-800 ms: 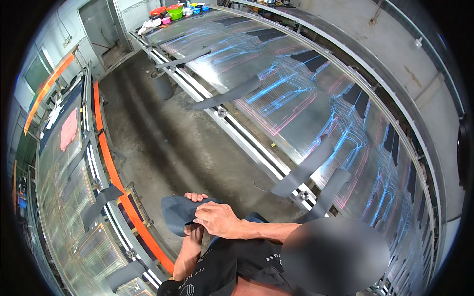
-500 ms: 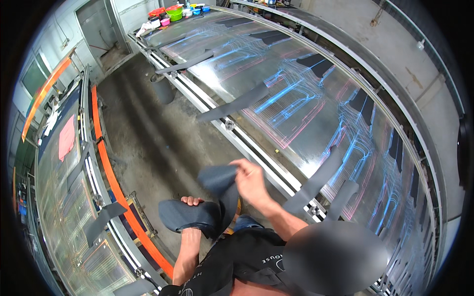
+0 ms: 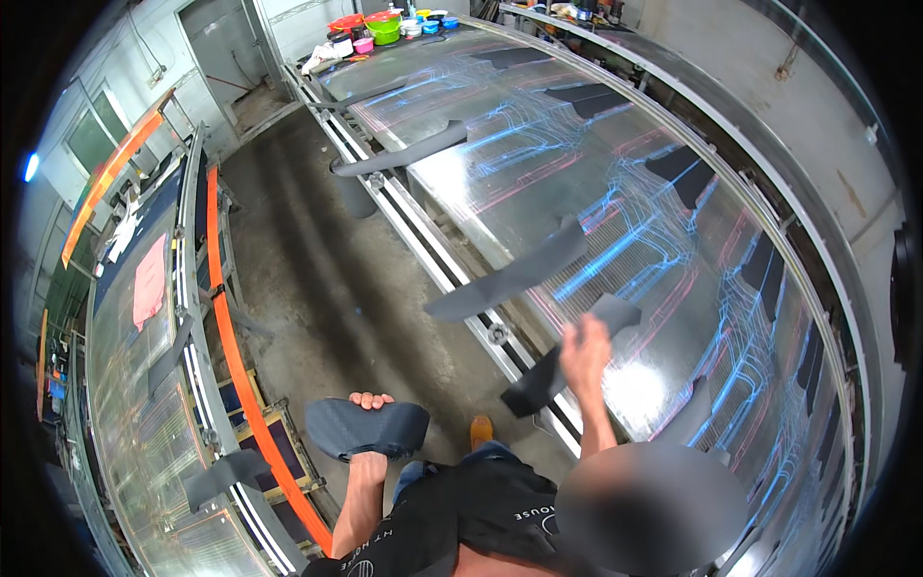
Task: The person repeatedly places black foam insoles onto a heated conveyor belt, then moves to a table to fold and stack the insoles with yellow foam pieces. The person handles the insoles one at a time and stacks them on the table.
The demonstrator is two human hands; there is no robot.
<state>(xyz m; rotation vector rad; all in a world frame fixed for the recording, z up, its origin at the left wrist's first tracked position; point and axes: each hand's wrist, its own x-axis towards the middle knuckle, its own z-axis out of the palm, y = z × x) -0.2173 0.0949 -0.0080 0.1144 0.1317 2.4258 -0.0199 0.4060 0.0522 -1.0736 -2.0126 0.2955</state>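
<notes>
My left hand grips a bundle of dark blue-grey fabric pieces, its fingertips showing over the far edge. The bundle droops in a curve over the hand, above the floor. At the edge of the long table on the right, my right hand is closed on a loose dark grey fabric piece. One end of this piece lies on the patterned tabletop and the other hangs over the metal rail. The right fingers are slightly smeared. Farther along, a similar grey strip lies across the rail.
The right table bears blue and pink line patterns and several dark pieces. Coloured tubs stand at its far end. Across the aisle floor is another table with an orange rail and a pink cloth.
My right hand has moved right, from the bundle to the table, with one fabric piece. My left hand still holds the bundle. The view has shifted, and an orange shoe now shows below.
</notes>
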